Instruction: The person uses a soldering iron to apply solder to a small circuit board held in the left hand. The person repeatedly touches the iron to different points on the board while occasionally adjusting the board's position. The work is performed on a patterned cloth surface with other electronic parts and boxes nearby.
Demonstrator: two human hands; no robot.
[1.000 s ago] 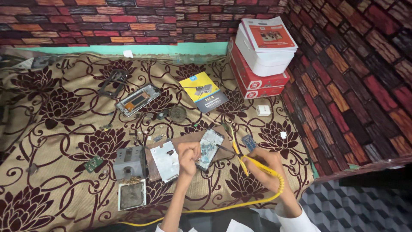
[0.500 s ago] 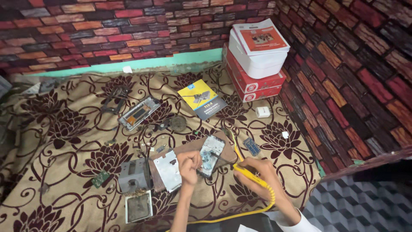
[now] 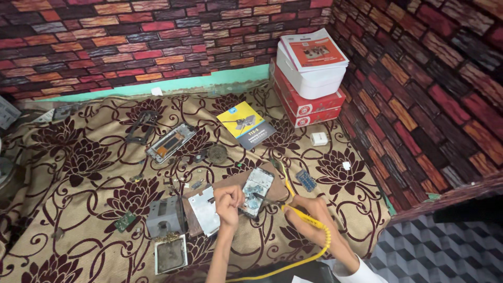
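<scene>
While my left hand (image 3: 229, 202) rests curled on the brown board (image 3: 230, 183), its fingers are bunched together and pressed against the near left edge of the opened phone (image 3: 256, 184); whether they pinch the phone's rim or merely steady it, I cannot tell. My right hand (image 3: 309, 217) is closed around the yellow soldering iron (image 3: 298, 216), fingers wrapped tight on the handle, with the dark tip (image 3: 260, 196) reaching leftward from that hand and touching the phone's exposed inside near its lower end. The phone lies face down, tilted, between my two hands and just beyond the left fingertips. A yellow cable (image 3: 293, 259) runs from the iron's handle back under my right wrist and along the cloth toward me.

Just left of my left fingers lies a silver metal plate (image 3: 204, 209), partly on the board. Further left stands a grey metal block (image 3: 163, 216), and nearer to me than that sits a square tray (image 3: 170, 255) (contents dark, not identifiable). Beyond my right fingers, slightly to the right, lies a small blue circuit board (image 3: 306, 180). Well beyond both hands I note a phone frame (image 3: 171, 142), a yellow-and-dark booklet (image 3: 246, 124), and stacked red and white boxes (image 3: 309, 84) against the brick-patterned wall. All rest on a floral patterned cloth (image 3: 89, 167).
</scene>
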